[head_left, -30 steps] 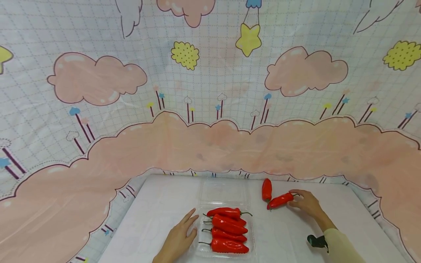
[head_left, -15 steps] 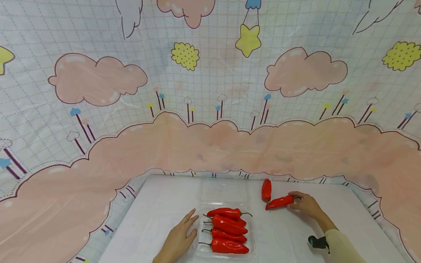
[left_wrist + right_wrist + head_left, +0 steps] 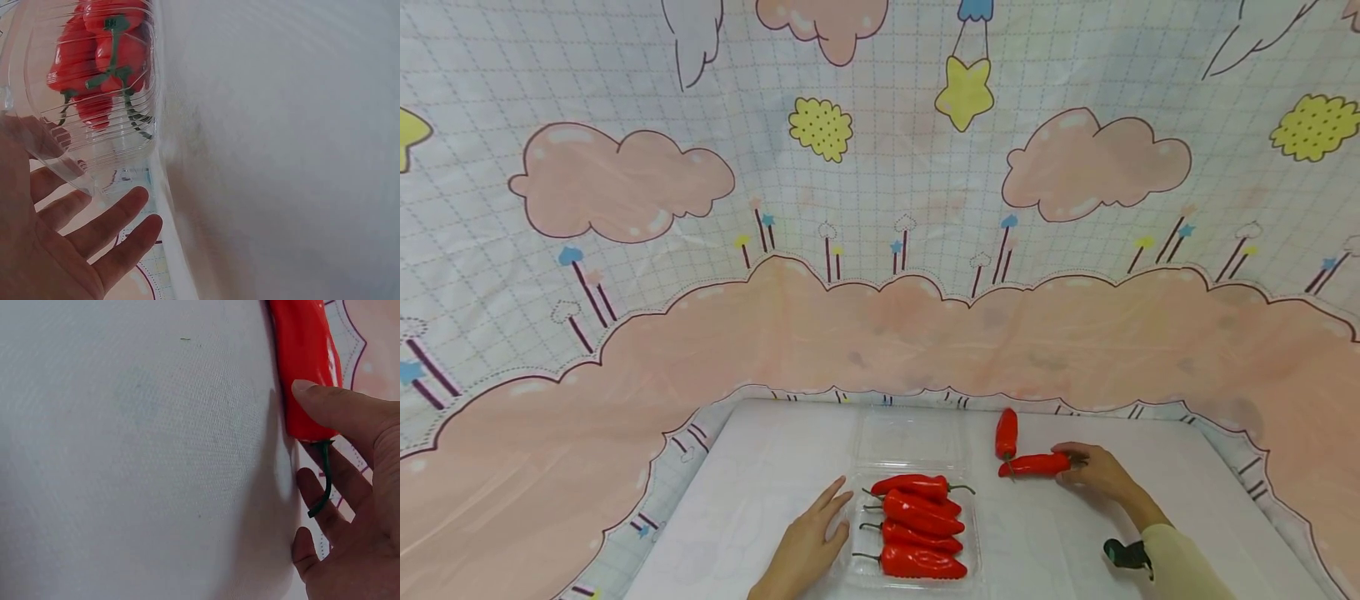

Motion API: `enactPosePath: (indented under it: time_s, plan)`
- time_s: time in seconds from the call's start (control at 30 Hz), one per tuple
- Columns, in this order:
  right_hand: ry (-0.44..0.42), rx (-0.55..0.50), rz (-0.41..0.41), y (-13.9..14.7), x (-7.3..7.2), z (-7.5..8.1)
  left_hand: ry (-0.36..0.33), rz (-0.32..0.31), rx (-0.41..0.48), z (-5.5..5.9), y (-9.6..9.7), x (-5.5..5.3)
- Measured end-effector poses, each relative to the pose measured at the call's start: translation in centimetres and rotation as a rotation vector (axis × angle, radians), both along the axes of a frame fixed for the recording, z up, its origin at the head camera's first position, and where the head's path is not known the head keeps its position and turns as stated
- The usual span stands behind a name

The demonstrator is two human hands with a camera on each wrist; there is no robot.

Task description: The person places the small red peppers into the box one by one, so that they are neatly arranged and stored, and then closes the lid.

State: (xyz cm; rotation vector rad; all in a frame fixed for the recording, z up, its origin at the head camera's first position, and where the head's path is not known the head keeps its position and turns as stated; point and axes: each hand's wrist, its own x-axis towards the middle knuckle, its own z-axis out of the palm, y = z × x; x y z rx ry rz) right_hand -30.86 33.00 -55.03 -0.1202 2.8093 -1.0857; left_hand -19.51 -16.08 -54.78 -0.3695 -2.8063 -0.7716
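Note:
In the head view, my right hand (image 3: 1101, 475) pinches a red chili pepper (image 3: 1033, 465) at its stem end. The right wrist view shows the thumb (image 3: 319, 403) across that pepper and its green stem (image 3: 327, 478) hanging by the palm. The pepper lies nearly level, its tip at the stem of a second red pepper (image 3: 1007, 433). Several red peppers (image 3: 923, 561) lie stacked crosswise in a clear plastic container (image 3: 975, 533). My left hand (image 3: 808, 537) rests beside the container's left side with fingers spread; whether the fingertips touch it is unclear.
The container's clear lid (image 3: 910, 437) lies folded back behind it on the white table (image 3: 775, 467). A dark green object (image 3: 1124, 552) is at the right sleeve (image 3: 1180, 567). A patterned cloth (image 3: 880, 333) rises behind the table.
The right hand has moved slightly towards me and closed further over the pepper's stem end. That pepper has turned from slanted to nearly level, its tip shifting left. The left hand stays still.

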Motion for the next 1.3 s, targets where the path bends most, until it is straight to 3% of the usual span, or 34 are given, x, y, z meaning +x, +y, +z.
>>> enactPosePath:
  time_s: [0.43,0.77,1.3]
  plan:
    - [-0.023,-0.036,0.035,0.4,0.7,-0.1,0.013,-0.003,-0.002,-0.1,0.1,0.0]
    - [-0.047,-0.042,0.014,0.3,1.1,0.1,-0.008,-0.009,-0.007,0.3,0.1,0.0]
    - [-0.034,-0.044,0.017,0.3,2.3,-0.3,0.0,0.002,-0.01,-0.1,0.1,-0.1]
